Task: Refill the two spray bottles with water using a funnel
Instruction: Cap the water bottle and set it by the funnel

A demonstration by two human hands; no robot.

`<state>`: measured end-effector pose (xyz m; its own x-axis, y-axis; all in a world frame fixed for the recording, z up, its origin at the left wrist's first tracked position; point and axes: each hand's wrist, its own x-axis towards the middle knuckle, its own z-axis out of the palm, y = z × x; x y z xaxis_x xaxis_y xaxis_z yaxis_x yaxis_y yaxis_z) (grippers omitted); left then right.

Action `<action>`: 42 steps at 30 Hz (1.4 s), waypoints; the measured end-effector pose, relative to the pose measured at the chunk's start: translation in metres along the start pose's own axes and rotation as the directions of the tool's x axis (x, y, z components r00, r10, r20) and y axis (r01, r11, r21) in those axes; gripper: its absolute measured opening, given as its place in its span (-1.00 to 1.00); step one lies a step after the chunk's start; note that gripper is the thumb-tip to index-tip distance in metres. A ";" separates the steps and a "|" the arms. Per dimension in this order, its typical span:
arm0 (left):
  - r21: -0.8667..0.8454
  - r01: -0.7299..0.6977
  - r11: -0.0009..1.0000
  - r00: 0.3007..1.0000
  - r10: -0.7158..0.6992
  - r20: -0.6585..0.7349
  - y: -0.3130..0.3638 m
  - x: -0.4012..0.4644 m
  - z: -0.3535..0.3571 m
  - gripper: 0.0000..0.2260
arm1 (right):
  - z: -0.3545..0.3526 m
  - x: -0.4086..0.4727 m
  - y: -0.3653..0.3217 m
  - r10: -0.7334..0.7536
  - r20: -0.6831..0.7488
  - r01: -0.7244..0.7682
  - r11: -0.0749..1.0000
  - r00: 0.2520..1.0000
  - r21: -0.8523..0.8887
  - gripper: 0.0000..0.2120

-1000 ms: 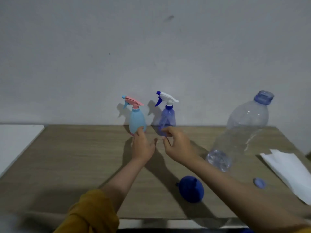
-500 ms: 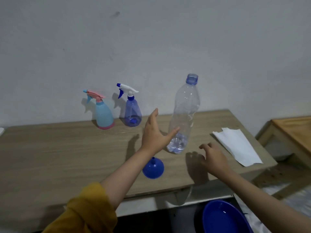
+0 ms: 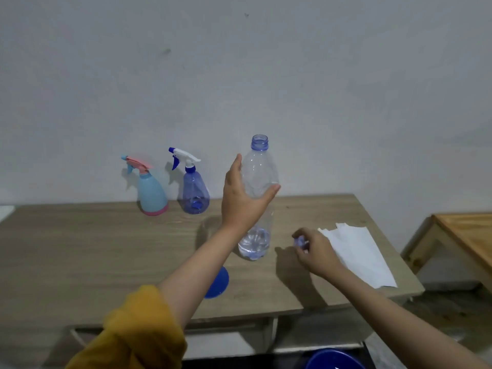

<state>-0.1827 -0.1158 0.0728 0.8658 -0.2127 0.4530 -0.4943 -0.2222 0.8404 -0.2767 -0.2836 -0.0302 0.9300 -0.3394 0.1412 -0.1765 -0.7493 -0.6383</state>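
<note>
Behind the wooden table (image 3: 80,257) stood a plain grey wall (image 3: 239,75). Two spray bottles stood upright at the back edge of the table, close to the wall: a light blue spray bottle (image 3: 150,194) with a pink trigger head on the left, and just beside it a clear purple spray bottle (image 3: 195,193) with a white trigger head. A large clear water bottle (image 3: 259,182) stood upright and uncapped to the right of them, with a little water at its bottom. The left hand (image 3: 243,201) was at the side of the water bottle, thumb across its front and fingers spread behind it; whether the hand gripped the bottle firmly could not be told. The right hand (image 3: 315,251) rested low near the table, its fingers curled around a small blue cap (image 3: 300,241). A blue funnel (image 3: 217,284) lay on the table near the front edge, partly hidden by the left forearm. White paper (image 3: 359,257) lay at the right end of the table. A blue basin (image 3: 334,359) showed below the table edge.
</note>
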 end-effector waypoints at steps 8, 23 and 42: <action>-0.007 0.029 1.000 0.998 -0.029 -0.048 0.001 0.003 0.004 -0.26 | -0.090 0.044 -0.135 -0.096 -0.541 0.457 0.668 0.835 0.587 -0.89; 0.013 0.043 0.999 0.999 -0.042 -0.034 -0.002 0.007 0.005 -0.23 | -0.073 0.083 -0.164 -0.248 -0.403 0.459 0.656 0.881 0.599 -0.91; 0.073 0.020 0.997 0.999 -0.018 -0.038 -0.003 0.003 0.008 -0.22 | -0.077 0.093 -0.167 -0.116 -0.209 0.233 0.660 0.971 0.714 -0.72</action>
<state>-0.1789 -0.1233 0.0690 0.8767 -0.1728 0.4490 -0.4810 -0.2958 0.8254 -0.1854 -0.2340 0.1475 0.8560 -0.3615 0.3695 0.3302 -0.1675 -0.9289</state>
